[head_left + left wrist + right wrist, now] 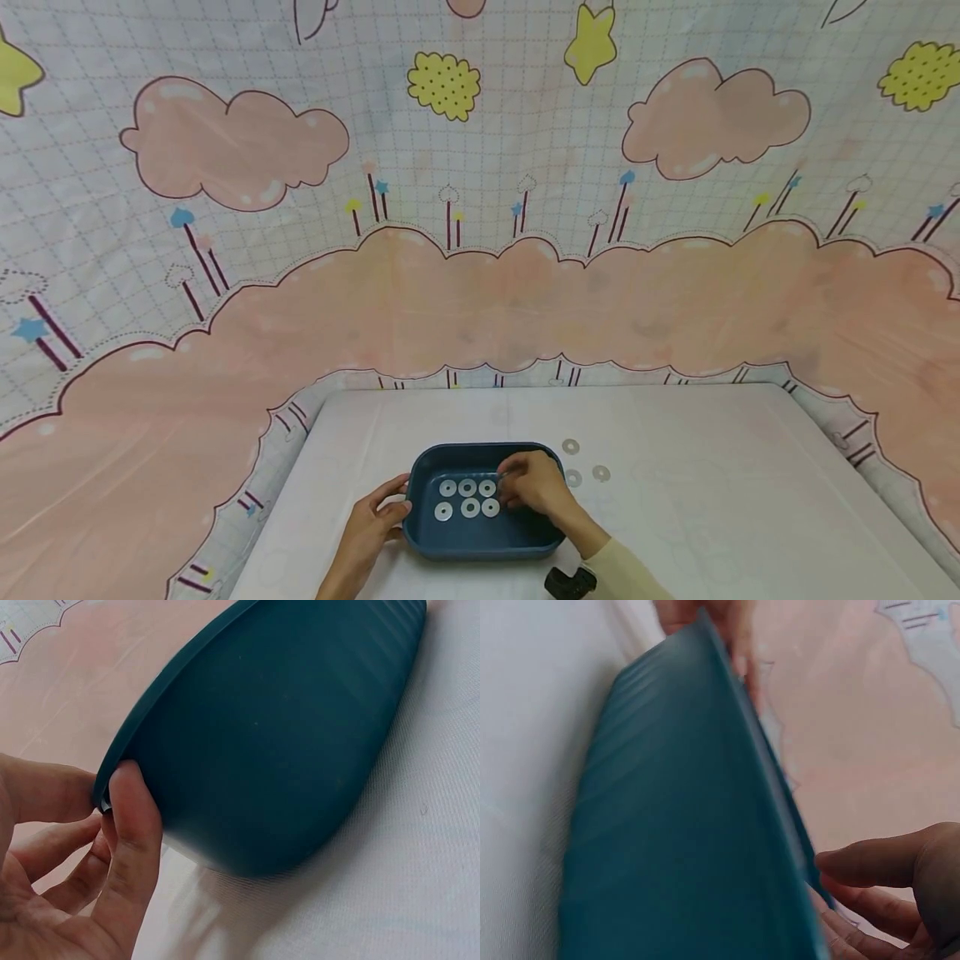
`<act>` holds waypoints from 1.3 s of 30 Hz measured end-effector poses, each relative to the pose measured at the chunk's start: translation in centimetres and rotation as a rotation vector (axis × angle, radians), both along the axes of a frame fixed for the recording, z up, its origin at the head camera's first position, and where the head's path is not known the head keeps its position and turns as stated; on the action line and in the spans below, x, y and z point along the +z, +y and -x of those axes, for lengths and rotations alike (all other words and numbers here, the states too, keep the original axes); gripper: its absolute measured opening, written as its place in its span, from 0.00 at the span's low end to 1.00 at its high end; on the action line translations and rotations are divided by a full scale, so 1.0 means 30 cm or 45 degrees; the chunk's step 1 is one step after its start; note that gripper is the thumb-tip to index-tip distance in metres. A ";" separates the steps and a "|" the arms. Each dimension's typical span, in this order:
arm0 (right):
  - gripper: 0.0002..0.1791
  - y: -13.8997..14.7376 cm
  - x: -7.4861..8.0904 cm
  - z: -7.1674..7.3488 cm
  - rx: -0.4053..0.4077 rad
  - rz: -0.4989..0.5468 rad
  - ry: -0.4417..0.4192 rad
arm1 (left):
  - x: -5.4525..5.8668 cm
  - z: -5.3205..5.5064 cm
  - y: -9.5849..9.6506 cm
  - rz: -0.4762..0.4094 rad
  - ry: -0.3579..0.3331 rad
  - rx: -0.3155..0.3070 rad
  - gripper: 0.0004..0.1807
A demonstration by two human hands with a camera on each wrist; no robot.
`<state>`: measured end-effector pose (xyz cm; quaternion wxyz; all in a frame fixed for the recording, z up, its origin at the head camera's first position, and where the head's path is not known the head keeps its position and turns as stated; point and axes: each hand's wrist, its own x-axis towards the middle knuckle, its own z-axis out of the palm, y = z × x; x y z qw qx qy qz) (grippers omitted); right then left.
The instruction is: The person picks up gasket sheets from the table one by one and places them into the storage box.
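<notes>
A dark blue rectangular tray (480, 553) stands on the white table. Flat metal washers (469, 507), several of them, lie inside it in two rows. My left hand (371, 518) grips the tray's left end; in the left wrist view its thumb and fingers pinch the rim (161, 694). Over the right part of the tray is my right hand (534, 483), fingers bent downward just right of the washers. In the right wrist view, the tray wall (675, 817) hides the tips of this hand's fingers (870, 862), and I cannot tell whether they hold a washer.
Three more loose washers (601, 473) lie on the white tabletop (720, 492), just right of the tray. A black device (570, 582) sits at my right wrist by the pale sleeve (626, 575). Behind the table hangs a cloth printed with clouds (240, 150).
</notes>
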<state>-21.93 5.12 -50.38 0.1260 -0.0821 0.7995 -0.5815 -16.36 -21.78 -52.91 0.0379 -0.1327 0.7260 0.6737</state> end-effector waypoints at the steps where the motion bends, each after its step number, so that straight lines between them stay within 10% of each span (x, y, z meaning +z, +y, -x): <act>1: 0.12 0.004 0.007 -0.003 0.002 0.037 -0.003 | 0.000 0.000 0.000 0.002 -0.001 0.002 0.27; 39: 0.14 0.281 0.095 -0.012 -0.266 0.137 0.087 | -0.001 0.003 0.001 -0.014 -0.005 0.009 0.27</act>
